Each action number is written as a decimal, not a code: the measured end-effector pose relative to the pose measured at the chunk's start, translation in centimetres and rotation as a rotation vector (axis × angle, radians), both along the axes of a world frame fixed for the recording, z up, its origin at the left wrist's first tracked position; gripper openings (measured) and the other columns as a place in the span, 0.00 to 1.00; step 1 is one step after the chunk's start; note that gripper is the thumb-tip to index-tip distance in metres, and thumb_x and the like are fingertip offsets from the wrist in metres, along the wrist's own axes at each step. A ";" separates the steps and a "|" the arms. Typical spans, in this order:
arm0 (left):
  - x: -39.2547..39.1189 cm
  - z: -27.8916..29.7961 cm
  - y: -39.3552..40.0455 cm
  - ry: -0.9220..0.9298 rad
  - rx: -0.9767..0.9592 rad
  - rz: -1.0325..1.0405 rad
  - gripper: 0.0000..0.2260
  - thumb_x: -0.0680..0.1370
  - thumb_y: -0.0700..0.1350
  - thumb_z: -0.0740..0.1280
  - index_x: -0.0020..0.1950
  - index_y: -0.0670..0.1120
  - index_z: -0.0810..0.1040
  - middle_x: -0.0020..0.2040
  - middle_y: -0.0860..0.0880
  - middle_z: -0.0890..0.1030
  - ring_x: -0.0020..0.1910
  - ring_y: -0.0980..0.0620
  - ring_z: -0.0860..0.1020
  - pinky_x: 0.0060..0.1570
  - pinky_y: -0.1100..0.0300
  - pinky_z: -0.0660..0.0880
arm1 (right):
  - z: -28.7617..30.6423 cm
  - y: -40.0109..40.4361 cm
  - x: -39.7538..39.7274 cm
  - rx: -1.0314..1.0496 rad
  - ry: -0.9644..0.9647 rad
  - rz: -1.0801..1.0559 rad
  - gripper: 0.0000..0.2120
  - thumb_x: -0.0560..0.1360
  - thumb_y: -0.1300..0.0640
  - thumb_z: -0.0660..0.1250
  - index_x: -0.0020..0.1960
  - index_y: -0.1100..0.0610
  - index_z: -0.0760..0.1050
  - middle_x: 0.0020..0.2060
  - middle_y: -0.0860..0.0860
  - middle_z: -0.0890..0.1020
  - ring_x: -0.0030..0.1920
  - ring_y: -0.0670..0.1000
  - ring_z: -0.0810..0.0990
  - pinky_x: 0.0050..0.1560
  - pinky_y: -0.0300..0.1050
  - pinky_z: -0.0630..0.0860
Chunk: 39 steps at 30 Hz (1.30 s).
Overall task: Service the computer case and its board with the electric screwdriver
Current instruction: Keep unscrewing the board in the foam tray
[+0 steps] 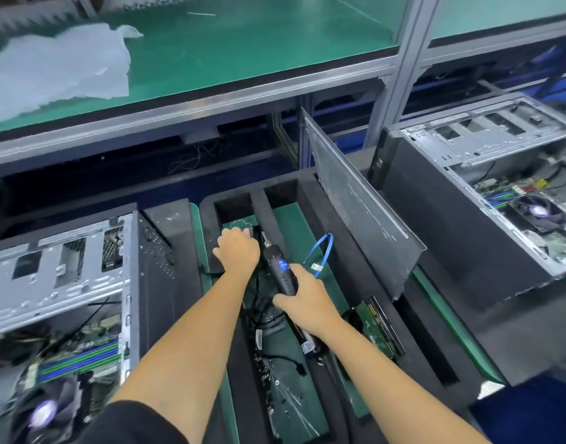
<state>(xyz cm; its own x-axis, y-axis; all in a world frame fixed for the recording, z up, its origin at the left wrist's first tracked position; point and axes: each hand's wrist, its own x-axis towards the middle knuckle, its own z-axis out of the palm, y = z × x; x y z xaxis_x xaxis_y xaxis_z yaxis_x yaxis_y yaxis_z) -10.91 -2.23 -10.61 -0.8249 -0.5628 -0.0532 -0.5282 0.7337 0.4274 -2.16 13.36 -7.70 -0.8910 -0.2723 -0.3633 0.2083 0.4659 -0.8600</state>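
My right hand (307, 302) grips the black electric screwdriver (280, 267) by its body, below its blue label, with the bit end pointing away from me. My left hand (236, 251) reaches down into a slot of the black foam tray (310, 200), just left of the screwdriver's tip. Its fingers bend downward over a small pale thing (248, 232); whether they hold it is hidden. An open computer case (67, 274) lies at the left with its board (79, 357) showing. A second open case (499, 193) lies at the right.
A grey side panel (355, 203) leans upright in the tray, right of my hands. A blue looped cable (323, 251) and black cables (268, 322) lie on the tray's green floor. A green circuit board (377, 328) stands in a slot. Clear plastic wrap (57, 68) lies on the upper shelf.
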 end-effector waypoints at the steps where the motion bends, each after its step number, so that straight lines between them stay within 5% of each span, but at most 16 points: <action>1: 0.0 0.7 -0.1 0.012 0.049 0.028 0.16 0.82 0.45 0.52 0.58 0.39 0.76 0.58 0.40 0.74 0.58 0.40 0.72 0.58 0.47 0.64 | 0.6 -0.2 -0.2 -0.010 0.012 -0.004 0.15 0.69 0.58 0.70 0.54 0.55 0.72 0.37 0.50 0.75 0.32 0.48 0.71 0.34 0.41 0.70; 5: 1.0 3.9 -0.1 0.153 0.103 0.045 0.12 0.81 0.40 0.51 0.44 0.40 0.72 0.51 0.41 0.76 0.51 0.41 0.73 0.51 0.51 0.64 | 3.1 -0.6 -0.3 -0.056 0.044 -0.014 0.13 0.69 0.59 0.70 0.52 0.55 0.73 0.38 0.50 0.76 0.33 0.47 0.72 0.35 0.40 0.71; 9: 2.3 7.8 -1.0 0.386 0.307 0.065 0.14 0.81 0.40 0.52 0.36 0.43 0.68 0.39 0.45 0.74 0.43 0.46 0.70 0.43 0.57 0.63 | 6.8 -0.8 -0.2 -0.127 0.086 -0.022 0.16 0.70 0.59 0.69 0.56 0.57 0.71 0.41 0.54 0.78 0.37 0.53 0.74 0.44 0.50 0.75; 12: 3.4 11.9 -2.0 0.551 0.761 0.216 0.17 0.81 0.44 0.54 0.32 0.48 0.63 0.30 0.52 0.67 0.34 0.51 0.65 0.38 0.57 0.63 | 10.4 -1.1 -0.3 -0.214 0.130 -0.011 0.18 0.71 0.60 0.69 0.59 0.58 0.70 0.40 0.56 0.76 0.38 0.60 0.76 0.42 0.53 0.77; 14: 5.0 14.3 -3.1 0.668 1.034 0.266 0.16 0.81 0.47 0.56 0.33 0.49 0.68 0.28 0.55 0.74 0.32 0.53 0.69 0.33 0.58 0.65 | 12.8 -1.7 -0.5 -0.303 0.139 0.008 0.13 0.73 0.62 0.68 0.56 0.57 0.70 0.40 0.58 0.77 0.34 0.57 0.75 0.37 0.52 0.76; 16: 7.0 16.2 -4.6 0.673 1.157 0.192 0.15 0.79 0.59 0.58 0.43 0.51 0.78 0.40 0.55 0.82 0.41 0.54 0.78 0.41 0.61 0.74 | 15.0 -2.5 -0.6 -0.391 0.120 0.036 0.12 0.75 0.63 0.67 0.57 0.58 0.70 0.38 0.59 0.76 0.30 0.55 0.75 0.32 0.48 0.75; 18: 9.1 17.5 -6.3 0.638 1.105 0.071 0.23 0.70 0.66 0.65 0.45 0.45 0.79 0.44 0.51 0.83 0.43 0.52 0.80 0.45 0.62 0.75 | 16.8 -3.7 -0.5 -0.437 0.115 0.071 0.11 0.76 0.64 0.66 0.56 0.57 0.69 0.37 0.58 0.77 0.29 0.56 0.76 0.30 0.48 0.76; 21: 12.5 18.7 -8.9 0.678 0.981 -0.022 0.18 0.67 0.58 0.73 0.41 0.43 0.78 0.39 0.46 0.82 0.38 0.48 0.79 0.42 0.54 0.75 | 18.4 -5.9 0.6 -0.449 0.141 0.091 0.10 0.75 0.64 0.66 0.53 0.55 0.69 0.40 0.58 0.77 0.27 0.55 0.77 0.29 0.45 0.76; 27: 19.7 20.2 -14.6 0.707 0.984 -0.047 0.15 0.75 0.54 0.68 0.38 0.45 0.71 0.36 0.46 0.77 0.38 0.47 0.74 0.36 0.53 0.71 | 19.9 -11.2 5.2 -0.482 0.186 0.141 0.16 0.73 0.60 0.74 0.55 0.54 0.71 0.43 0.56 0.80 0.26 0.54 0.78 0.28 0.45 0.77; 33: 26.3 20.5 -21.4 0.644 1.051 -0.017 0.16 0.78 0.55 0.65 0.42 0.42 0.78 0.39 0.43 0.80 0.33 0.46 0.76 0.29 0.57 0.72 | 20.8 -18.8 11.6 -0.437 0.179 0.210 0.18 0.73 0.59 0.76 0.57 0.57 0.72 0.42 0.58 0.80 0.27 0.53 0.78 0.29 0.44 0.76; 37: 29.2 19.6 -26.2 0.509 1.100 0.096 0.14 0.78 0.53 0.64 0.56 0.44 0.79 0.55 0.47 0.81 0.51 0.45 0.79 0.52 0.49 0.76 | 20.2 -22.7 15.0 -0.351 0.268 0.272 0.12 0.71 0.63 0.75 0.50 0.57 0.75 0.35 0.54 0.78 0.27 0.53 0.77 0.29 0.45 0.77; 39: 30.0 19.3 -27.9 0.379 1.181 0.203 0.10 0.78 0.49 0.63 0.52 0.43 0.79 0.48 0.46 0.81 0.43 0.46 0.80 0.41 0.54 0.78 | 19.9 -23.9 16.0 -0.294 0.317 0.269 0.11 0.71 0.65 0.73 0.47 0.55 0.74 0.35 0.53 0.77 0.26 0.51 0.77 0.28 0.44 0.77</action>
